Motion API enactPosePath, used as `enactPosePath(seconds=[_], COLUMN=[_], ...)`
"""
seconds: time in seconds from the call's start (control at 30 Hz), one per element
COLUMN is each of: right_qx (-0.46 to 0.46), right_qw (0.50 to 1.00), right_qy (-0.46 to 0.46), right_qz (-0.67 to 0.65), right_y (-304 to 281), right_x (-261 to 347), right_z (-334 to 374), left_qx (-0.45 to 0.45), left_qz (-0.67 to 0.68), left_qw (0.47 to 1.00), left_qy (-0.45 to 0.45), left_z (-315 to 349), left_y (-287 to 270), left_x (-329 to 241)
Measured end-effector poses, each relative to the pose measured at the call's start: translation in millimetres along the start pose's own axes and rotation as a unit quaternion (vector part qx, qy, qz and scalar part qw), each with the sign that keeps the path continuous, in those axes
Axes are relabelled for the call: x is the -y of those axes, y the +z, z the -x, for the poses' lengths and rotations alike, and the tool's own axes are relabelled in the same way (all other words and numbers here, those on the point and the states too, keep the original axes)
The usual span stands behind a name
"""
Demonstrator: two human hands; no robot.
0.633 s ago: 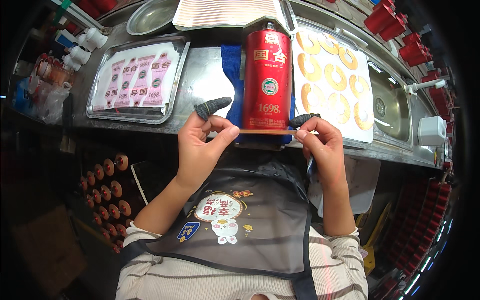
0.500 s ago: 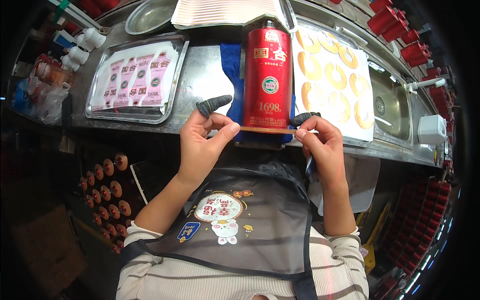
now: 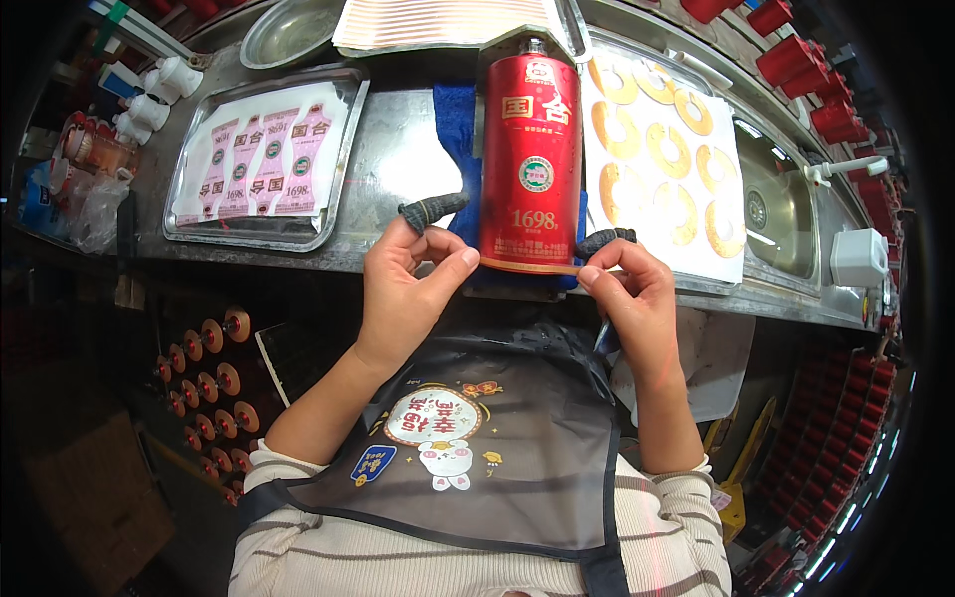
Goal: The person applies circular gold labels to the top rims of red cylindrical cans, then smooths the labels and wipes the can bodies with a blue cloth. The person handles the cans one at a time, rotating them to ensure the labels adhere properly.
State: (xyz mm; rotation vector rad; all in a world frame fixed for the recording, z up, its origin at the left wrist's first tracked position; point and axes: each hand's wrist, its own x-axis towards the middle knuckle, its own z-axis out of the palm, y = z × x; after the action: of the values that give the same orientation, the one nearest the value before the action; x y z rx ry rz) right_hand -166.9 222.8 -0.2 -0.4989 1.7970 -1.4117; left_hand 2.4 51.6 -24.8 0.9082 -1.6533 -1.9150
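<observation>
Strip [image 3: 529, 268], thin and tan, curves along the near base of a glossy red, gold-lettered bottle [image 3: 529, 149], ends pinched in my left hand [image 3: 410, 284] and right hand [image 3: 637, 298].

The left hand [image 3: 410, 289] and the right hand [image 3: 637, 298] each pinch one end of a thin brown strip [image 3: 529, 267]. The strip bends along the bottom edge of a big red bottle [image 3: 530, 149]. A blue cloth [image 3: 456, 129] is under the bottle, on the shiny tabletop [image 3: 403, 149]. Each hand has a dark cover [image 3: 434, 210] on its pointing finger. To the left, a metal tray [image 3: 249, 238] holds pink labels [image 3: 239, 164]. To the right is a white sheet [image 3: 716, 270] with gold C shapes [image 3: 652, 149], then a sink [image 3: 786, 234]. The dark apron [image 3: 542, 408] has a white bunny [image 3: 446, 463] on it.
</observation>
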Motion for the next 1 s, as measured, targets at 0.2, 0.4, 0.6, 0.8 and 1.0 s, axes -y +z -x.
enactPosePath(seconds=[0.2,0.4,0.6,0.8,1.0], right_qx=[-0.004,-0.002,-0.01,-0.009,-0.036], right_qw=[1.0,1.0,1.0,1.0,0.997], right_qy=[-0.016,-0.01,-0.003,0.013,-0.032], right_qz=[0.001,-0.008,-0.006,-0.018,0.061], right_y=[-0.3,-1.6,-5.5,-8.8,4.3], right_x=[-4.3,-4.9,-5.5,-6.5,-2.4], right_z=[-3.3,-3.3,-3.1,-3.0,-3.9], left_qx=[0.001,0.008,0.0,0.05,0.122], left_qz=[-0.023,-0.033,-0.014,-0.053,0.013], left_qw=[1.0,0.999,1.0,0.993,0.991], left_qy=[0.004,0.024,-0.01,0.089,0.045], left_z=[-1.4,-2.6,-1.6,-9.1,-5.3], left_y=[3.9,4.5,4.6,1.7,19.8], left_x=[-0.1,3.7,0.2,1.9,5.7])
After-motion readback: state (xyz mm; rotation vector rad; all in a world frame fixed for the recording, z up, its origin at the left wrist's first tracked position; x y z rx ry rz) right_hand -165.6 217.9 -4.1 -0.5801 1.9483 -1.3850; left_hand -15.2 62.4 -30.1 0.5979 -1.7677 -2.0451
